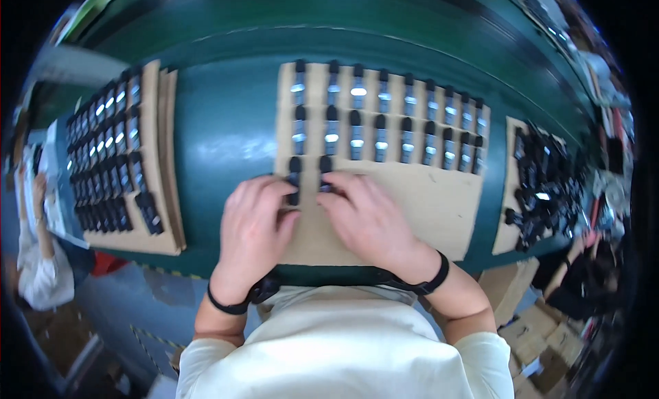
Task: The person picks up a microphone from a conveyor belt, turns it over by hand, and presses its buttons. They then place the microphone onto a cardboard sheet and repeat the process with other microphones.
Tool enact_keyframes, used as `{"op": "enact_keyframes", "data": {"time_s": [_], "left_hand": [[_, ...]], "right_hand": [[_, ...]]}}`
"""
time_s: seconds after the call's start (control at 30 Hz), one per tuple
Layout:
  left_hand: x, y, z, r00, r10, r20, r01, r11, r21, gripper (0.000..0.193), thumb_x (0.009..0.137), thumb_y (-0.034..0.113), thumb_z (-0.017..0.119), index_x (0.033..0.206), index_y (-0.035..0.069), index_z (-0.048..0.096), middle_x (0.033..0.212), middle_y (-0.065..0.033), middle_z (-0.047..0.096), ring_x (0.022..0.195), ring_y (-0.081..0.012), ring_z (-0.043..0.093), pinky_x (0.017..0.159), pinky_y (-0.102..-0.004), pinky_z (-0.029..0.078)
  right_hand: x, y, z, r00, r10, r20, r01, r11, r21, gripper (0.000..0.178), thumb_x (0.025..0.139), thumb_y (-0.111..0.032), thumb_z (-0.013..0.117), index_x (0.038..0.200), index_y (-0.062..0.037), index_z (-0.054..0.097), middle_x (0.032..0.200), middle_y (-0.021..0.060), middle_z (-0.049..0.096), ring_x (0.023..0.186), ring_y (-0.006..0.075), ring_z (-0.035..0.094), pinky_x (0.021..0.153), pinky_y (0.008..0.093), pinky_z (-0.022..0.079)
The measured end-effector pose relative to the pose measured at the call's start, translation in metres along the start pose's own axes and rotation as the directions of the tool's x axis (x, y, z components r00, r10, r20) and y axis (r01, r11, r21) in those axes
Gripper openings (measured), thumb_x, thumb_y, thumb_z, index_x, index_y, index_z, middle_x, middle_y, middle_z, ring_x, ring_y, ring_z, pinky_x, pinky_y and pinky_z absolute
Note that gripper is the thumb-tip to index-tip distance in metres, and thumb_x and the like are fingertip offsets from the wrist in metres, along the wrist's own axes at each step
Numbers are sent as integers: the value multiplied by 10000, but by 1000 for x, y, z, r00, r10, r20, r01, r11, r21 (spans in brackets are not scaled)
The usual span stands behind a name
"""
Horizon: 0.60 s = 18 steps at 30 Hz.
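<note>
A brown cardboard sheet point(412, 200) lies before me with small black-capped pieces standing out in rows, each dark with a shiny silvery middle. Their exact kind I cannot make out. At the left of the third row, thumb and fingertips of my left hand point(252, 220) close around one black piece point(294, 167). Beside it, my right hand point(371, 217) pinches a second black piece point(325, 165) between thumb and forefinger. Both pieces lie lengthwise away from me, their lower parts partly covered by my fingers. Two rows behind them, including a piece point(356, 128), extend to the right.
On the left, stacked cardboard sheets point(167, 158) carry more rows of such pieces. A jumbled heap of black pieces point(542, 179) sits on cardboard at the right. Green covers the table point(226, 117). Other people point(44, 268) work at both sides; cardboard boxes point(504, 289) stand near right.
</note>
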State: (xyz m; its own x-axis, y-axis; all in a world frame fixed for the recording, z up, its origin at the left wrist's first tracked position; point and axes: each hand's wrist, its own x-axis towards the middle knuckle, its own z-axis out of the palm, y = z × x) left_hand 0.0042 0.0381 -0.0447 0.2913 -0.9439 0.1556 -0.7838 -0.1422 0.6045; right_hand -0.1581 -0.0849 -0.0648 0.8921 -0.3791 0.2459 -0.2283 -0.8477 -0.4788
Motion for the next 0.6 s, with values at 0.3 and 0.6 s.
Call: {"op": "enact_keyframes", "data": {"time_s": [0.3,0.6], "left_hand": [[-7,17,-16,998,-44,-55,30,969,-246,310,713,-15,758,970,28,592,991,-134,625,936,-308,598,852,-379,468],[-3,28,-20,998,-60,-12,48,898,-437,220,763,-20,711,940,14,587,974,-128,622,930,-255,596,847,-342,458]], "right_hand": [[-41,24,-64,985,117,-129,-117,993,7,315,746,-59,738,1042,-84,634,1141,103,599,1013,294,604,849,381,509],[-158,102,-153,876,405,-264,-470,840,-272,266,740,33,707,989,-29,634,1025,139,598,971,331,588,829,386,487]]}}
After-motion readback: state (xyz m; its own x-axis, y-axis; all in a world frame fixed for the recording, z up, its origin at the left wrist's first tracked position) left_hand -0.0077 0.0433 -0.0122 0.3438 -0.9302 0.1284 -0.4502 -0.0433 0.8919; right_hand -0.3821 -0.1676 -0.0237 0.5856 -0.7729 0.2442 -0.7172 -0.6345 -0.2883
